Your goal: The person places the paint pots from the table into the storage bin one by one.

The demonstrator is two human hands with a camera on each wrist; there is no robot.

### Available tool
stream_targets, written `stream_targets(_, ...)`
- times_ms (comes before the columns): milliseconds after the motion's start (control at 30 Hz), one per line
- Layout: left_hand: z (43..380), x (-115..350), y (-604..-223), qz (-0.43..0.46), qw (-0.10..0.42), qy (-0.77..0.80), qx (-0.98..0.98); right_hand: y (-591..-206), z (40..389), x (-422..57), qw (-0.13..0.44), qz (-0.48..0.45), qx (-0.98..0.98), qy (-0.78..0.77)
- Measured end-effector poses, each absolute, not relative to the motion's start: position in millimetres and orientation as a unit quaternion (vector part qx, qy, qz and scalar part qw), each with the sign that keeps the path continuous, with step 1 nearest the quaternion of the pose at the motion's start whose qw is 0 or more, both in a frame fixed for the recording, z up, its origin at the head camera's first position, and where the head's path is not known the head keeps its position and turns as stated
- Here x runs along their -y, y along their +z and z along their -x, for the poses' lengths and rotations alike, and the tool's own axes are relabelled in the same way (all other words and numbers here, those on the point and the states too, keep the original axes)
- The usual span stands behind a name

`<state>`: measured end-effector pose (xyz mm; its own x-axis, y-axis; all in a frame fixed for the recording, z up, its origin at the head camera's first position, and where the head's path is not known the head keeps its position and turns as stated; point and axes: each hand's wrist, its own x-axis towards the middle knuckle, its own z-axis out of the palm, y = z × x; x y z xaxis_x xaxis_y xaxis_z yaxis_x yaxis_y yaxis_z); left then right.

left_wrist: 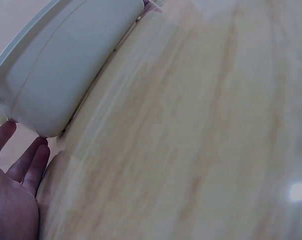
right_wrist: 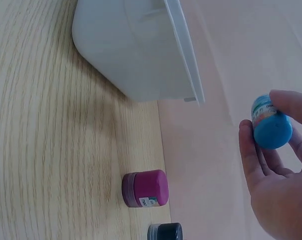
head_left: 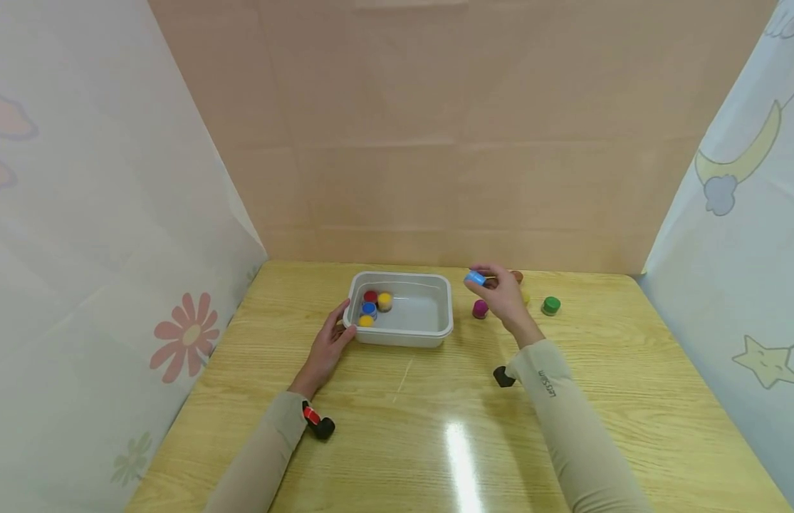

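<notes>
My right hand (head_left: 504, 296) holds a small blue-lidded jar (right_wrist: 273, 129) between thumb and fingers, raised to the right of a pale plastic container (head_left: 406, 340). The jar is tilted, its lid facing the right wrist camera. At the container's left front corner, my left hand (head_left: 329, 349) grips the rim and end wall. Inside the container, toward its left end, are a red-lidded jar (head_left: 370, 296), another blue-lidded jar (head_left: 369, 309) and two yellow-lidded jars (head_left: 384, 301). A magenta-lidded jar (head_left: 480, 308) stands on the table below the right hand.
A green-lidded jar (head_left: 551, 306) stands farther right. The right hand partly hides a yellow jar (head_left: 525, 296) and a brownish one (head_left: 518, 276). A dark-lidded jar (right_wrist: 165, 231) shows in the right wrist view. A brown paper backdrop (head_left: 397, 199) rises behind the table.
</notes>
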<state>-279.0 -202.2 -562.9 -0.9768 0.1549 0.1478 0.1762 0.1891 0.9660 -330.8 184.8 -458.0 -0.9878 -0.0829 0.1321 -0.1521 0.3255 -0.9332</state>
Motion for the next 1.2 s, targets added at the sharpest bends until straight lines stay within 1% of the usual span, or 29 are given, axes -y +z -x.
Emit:
stream_targets(600,278.2,202.1,-559.3,0.102,-0.002,-0.622,0.776,-456.7,329.9,-162.8,0.010,-0.080,0.822,0.564)
stream_targets(967,278.1,202.1,-558.0,0.098,-0.009,-0.627,0.773,-463.5,331.6,-143.3,0.006,-0.108,0.821,0.561)
stream_targets(1200,274.2,200.2,-546.1,0.100,-0.023,-0.613,0.783,-464.7,330.8,-128.3,-0.007,-0.116,0.810,0.574)
